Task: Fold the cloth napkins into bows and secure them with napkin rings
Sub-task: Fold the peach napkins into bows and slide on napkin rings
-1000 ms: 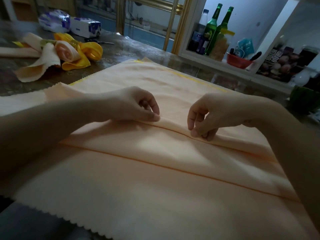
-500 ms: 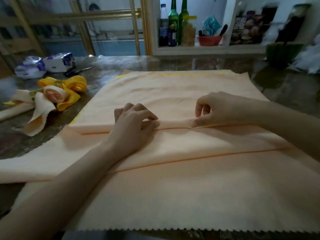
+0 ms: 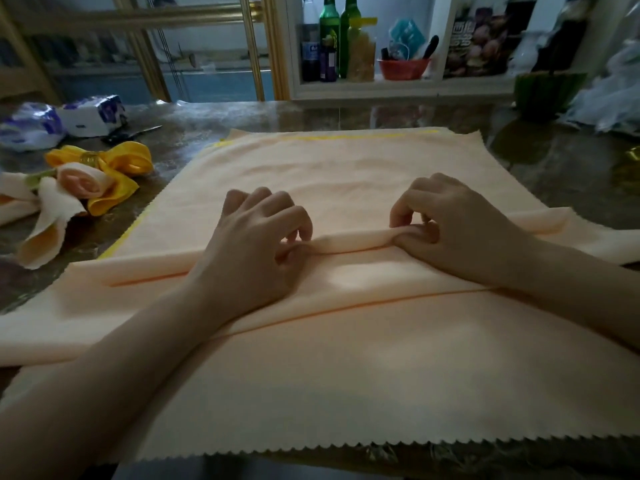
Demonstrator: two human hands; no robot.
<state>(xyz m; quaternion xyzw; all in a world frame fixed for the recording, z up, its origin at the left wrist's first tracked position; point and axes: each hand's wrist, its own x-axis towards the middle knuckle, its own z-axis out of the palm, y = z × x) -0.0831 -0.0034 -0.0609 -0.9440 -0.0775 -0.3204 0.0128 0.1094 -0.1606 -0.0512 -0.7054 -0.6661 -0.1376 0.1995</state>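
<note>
While both hands sat at mid-frame, the peach napkin (image 3: 346, 174) lay spread over most of the worktop (image 3: 571, 174), its zigzag-cut edge along the bottom of the frame. Left hand (image 3: 256, 244): fingers curled, thumb and forefinger pinched the left end of a raised pleat (image 3: 353, 241) that ran across the napkin's middle. Right hand (image 3: 450, 223): fingers curled too, thumb and fingertips pinched the same pleat just right of centre. The hands were apart, with a short stretch of pleat between them. Two flat folds lay below the pleat, their creases showing as orange lines, and both forearms rested on them. A yellow cloth (image 3: 346, 137) showed under the napkin along its far and left edges.

At left of frame, on the worktop and apart from the napkin, were a yellow bow (image 3: 121, 168) with a ring (image 3: 90, 158) round its middle and, touching it, a peach-and-cream folded napkin (image 3: 79, 183) with a rolled centre. Could not tell whether that one had a ring. Behind them, upper left, lay white-and-blue plastic packs (image 3: 34, 124) and scissors (image 3: 138, 132). At top of frame a white shelf (image 3: 398, 88) held bottles (image 3: 329, 36) and a red bowl (image 3: 403, 69).
</note>
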